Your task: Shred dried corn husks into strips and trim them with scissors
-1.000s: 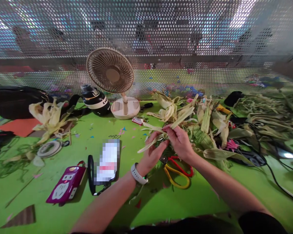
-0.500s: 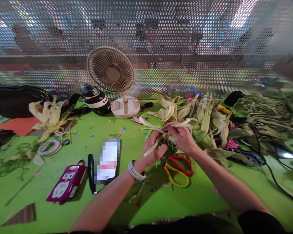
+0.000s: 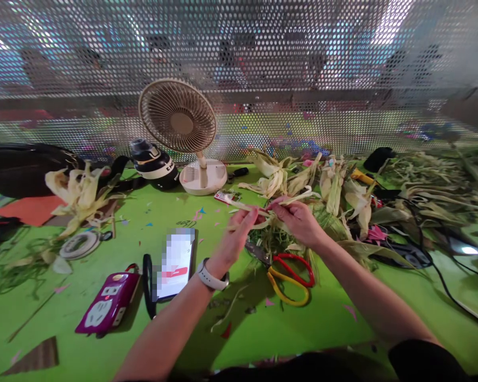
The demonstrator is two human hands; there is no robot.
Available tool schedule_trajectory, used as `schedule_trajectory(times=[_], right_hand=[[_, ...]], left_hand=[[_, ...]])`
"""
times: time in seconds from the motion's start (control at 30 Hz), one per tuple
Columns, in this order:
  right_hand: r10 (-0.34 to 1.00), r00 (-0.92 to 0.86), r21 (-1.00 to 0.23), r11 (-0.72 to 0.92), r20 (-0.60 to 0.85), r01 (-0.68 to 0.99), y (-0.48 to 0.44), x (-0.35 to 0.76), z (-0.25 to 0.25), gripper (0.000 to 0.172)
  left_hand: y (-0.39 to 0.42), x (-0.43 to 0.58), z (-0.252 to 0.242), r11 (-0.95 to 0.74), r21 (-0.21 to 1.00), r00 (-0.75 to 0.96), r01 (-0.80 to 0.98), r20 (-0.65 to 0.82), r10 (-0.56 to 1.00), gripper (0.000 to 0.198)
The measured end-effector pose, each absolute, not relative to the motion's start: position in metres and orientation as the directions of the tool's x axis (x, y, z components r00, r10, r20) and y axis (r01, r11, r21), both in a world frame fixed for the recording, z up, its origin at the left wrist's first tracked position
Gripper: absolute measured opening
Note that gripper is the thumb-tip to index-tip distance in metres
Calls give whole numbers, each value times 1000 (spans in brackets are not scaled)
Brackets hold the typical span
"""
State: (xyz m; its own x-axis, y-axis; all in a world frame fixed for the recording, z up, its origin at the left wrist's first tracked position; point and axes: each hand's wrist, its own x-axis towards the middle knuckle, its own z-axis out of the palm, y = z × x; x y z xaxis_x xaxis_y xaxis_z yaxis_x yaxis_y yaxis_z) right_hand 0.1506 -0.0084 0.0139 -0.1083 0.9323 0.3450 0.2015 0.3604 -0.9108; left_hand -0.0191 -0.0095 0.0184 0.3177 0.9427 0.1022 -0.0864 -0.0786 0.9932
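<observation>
The perforated screen was of metal, with a dull sheen. The green surface looked smooth and faintly shiny. The power strip was of glossy purple plastic; the fan, of matt beige plastic. The scissors had metal blades and smooth, plastic-looking handles. The husk strip appeared dry, matt and fibrous; the loose husks were papery and ridged. The brown scrap resembled corrugated card, matt and ribbed. The orange sheet appeared to be matt paper.

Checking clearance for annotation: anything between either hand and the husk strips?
Nothing visible: the left hand and right hand pinch the husk strips directly. The scissors lie between the forearms, below the grip.
</observation>
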Motion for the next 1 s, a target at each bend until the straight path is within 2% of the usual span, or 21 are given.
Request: schedule_trajectory(times=[0.1,0.3,0.37,0.47,0.67,0.77,0.8,0.83,0.9,0.93,0.97,1.0], right_hand=[[913,-154,-878,407,379,252,-11,147,13,30],[915,-95,-847,399,392,350,-18,145,14,30],[919,-78,-859,391,388,330,-18,146,16,29],[933,-20,-892,350,359,285,-17,149,19,29],[979,23,-967,198,204,158,-15,155,28,42],[980,-20,-970,198,198,143,-16,158,31,41],[980,-46,-969,200,196,145,-16,158,31,40],[979,-76,-969,197,188,148,-16,158,31,39],[979,-124,-973,179,161,148,-17,158,31,39],[979,-138,-975,168,149,143,-17,157,30,40],[979,-148,-978,158,138,134,-16,156,29,41],[979,-160,-981,150,129,123,-16,155,28,42]], left_hand=[[-12,-7,9,-63,995,136,-76,73,988,41],[-15,-7,6,-208,968,87,140,198,976,48],[-14,-10,8,-240,963,54,118,235,970,45],[-12,-13,9,-181,984,55,0,180,982,36],[-4,-23,10,64,947,236,-316,13,972,42],[8,-35,12,161,941,431,-297,-18,902,43],[13,-40,13,165,949,506,-267,-7,862,50],[19,-46,14,127,946,510,-297,45,859,61],[28,-55,17,-12,940,325,-340,130,937,72],[31,-58,19,-102,953,180,-284,158,971,65],[31,-60,21,-193,967,51,-166,204,978,57],[29,-60,25,-249,968,29,-13,249,968,53]])
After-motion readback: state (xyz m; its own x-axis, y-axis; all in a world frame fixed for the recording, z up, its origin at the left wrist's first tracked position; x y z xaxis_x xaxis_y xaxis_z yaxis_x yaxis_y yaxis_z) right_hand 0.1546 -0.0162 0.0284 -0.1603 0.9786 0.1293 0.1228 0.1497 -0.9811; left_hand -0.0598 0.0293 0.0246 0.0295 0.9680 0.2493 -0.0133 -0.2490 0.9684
